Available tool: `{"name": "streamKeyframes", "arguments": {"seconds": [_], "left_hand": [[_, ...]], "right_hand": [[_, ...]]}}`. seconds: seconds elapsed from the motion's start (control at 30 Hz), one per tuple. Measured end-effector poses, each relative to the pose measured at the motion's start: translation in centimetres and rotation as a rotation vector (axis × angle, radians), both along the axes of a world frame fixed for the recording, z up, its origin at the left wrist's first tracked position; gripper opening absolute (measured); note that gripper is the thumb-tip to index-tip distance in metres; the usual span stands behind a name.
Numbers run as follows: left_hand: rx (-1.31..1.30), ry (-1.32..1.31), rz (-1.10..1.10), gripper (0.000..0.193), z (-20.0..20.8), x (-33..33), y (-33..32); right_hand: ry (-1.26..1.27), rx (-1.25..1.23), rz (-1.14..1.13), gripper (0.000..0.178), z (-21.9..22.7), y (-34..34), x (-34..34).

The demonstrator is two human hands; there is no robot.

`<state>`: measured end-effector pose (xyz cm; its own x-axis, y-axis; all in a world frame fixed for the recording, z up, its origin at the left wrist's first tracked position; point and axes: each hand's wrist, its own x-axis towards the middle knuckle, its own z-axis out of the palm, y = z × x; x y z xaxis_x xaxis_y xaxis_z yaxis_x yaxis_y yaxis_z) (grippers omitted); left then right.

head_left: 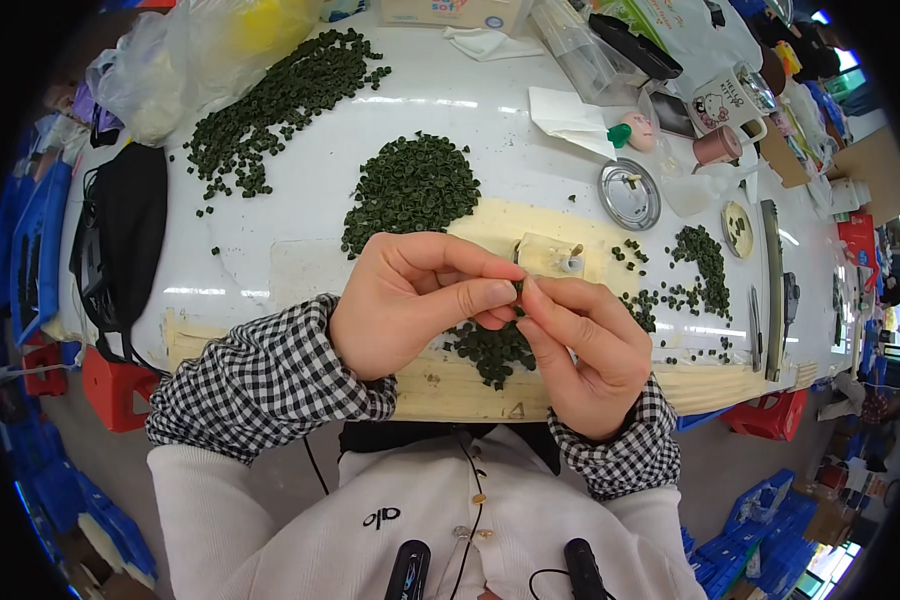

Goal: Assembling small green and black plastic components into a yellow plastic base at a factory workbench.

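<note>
Close to the table's front edge, my left hand and my right hand meet fingertip to fingertip. Between their pinched thumbs and forefingers is a small dark green piece, mostly covered by the fingers. Both hands are closed on it. Under and between them lies a small heap of similar green pieces. Just beyond the fingertips, a small block with an upright peg is fixed on a cream pad. A larger heap of green pieces sits behind my left hand.
More green pieces spread at the far left and at the right. A round metal lid, a mug and a clear plastic box stand at the back right. A black bag lies at the left edge.
</note>
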<state>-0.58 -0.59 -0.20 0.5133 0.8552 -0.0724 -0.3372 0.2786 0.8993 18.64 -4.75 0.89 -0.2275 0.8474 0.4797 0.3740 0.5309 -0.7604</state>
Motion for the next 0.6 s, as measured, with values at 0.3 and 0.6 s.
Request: {"name": "streamKeyframes", "arguments": {"seconds": [0.3, 0.6], "left_hand": [[0.217, 0.048, 0.063, 0.017, 0.16, -0.17, -0.22], [0.331, 0.118, 0.081, 0.019, 0.24, -0.04, -0.44]], "right_hand": [[0.073, -0.086, 0.023, 0.031, -0.23, 0.09, 0.25], [0.047, -0.068, -0.012, 0.031, -0.06, 0.08, 0.21]]}}
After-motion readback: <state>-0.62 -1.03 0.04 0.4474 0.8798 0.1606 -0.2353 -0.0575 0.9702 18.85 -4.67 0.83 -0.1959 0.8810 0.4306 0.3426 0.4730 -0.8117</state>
